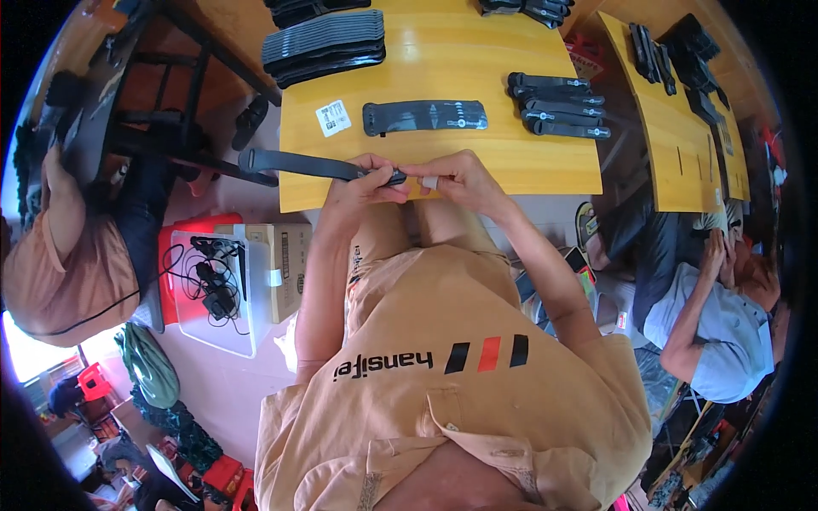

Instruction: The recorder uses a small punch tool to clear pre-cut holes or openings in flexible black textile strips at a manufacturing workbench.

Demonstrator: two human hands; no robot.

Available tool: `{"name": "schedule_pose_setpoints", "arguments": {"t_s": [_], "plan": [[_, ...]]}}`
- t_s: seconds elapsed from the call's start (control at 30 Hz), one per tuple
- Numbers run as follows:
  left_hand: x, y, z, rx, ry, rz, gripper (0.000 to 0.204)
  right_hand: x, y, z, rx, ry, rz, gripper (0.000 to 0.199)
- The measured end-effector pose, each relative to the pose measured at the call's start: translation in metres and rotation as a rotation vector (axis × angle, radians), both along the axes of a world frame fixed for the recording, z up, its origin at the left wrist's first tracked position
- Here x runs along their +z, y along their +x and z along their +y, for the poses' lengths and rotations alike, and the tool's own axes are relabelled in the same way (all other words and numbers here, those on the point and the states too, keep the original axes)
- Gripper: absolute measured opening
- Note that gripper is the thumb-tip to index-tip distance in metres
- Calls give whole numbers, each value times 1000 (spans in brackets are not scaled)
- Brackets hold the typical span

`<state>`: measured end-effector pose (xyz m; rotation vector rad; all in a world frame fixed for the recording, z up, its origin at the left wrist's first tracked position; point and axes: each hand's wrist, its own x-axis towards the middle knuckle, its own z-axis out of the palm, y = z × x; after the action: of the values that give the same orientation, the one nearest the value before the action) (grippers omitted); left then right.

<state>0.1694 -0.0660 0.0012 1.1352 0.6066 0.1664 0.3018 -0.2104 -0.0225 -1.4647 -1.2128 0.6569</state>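
A long black strap (298, 163) with a loop at its left end lies across my left hand (368, 180), whose fingers are closed round its right part. My right hand (456, 180) meets it at the right end, fingertips pinched against the strap's tip. Something pale, perhaps a wrap or a small label, shows at a finger of the right hand; I cannot tell which. Just beyond my hands, a wider black band (426, 117) with light print lies flat on the yellow table (511, 183). A white printed label sheet (333, 118) is to its left.
A stack of black straps (324, 47) stands at the table's far left, and a pile of straps (558, 106) lies at the right. Beside my left arm, a clear plastic bin (217, 285) holds black cables. People sit at both sides, one near a second table (682, 162).
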Motion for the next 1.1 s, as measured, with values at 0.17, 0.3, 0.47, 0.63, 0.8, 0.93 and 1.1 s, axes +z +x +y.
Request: {"name": "schedule_pose_setpoints", "arguments": {"t_s": [0.17,0.3,0.47,0.63,0.8,0.93,1.1], "plan": [[-2,-3,14,-243,-154,59,13,2,-2,-9,66,-104,226,42],[-9,0,23,-390,-264,56,13,21,-8,-7,51,-138,171,45],[-6,4,22,-410,-185,39,12,21,-13,-5,32,-176,154,48],[-6,3,22,-336,-268,1,13,15,-10,-13,-7,-209,273,44],[-2,4,19,-279,-313,-5,13,12,-12,-11,-44,-71,57,40],[-6,6,12,-162,-159,-24,13,20,-30,-8,-254,-122,43,40],[0,8,-7,-50,99,-96,13,3,-48,-1,-500,22,-312,38]]}}
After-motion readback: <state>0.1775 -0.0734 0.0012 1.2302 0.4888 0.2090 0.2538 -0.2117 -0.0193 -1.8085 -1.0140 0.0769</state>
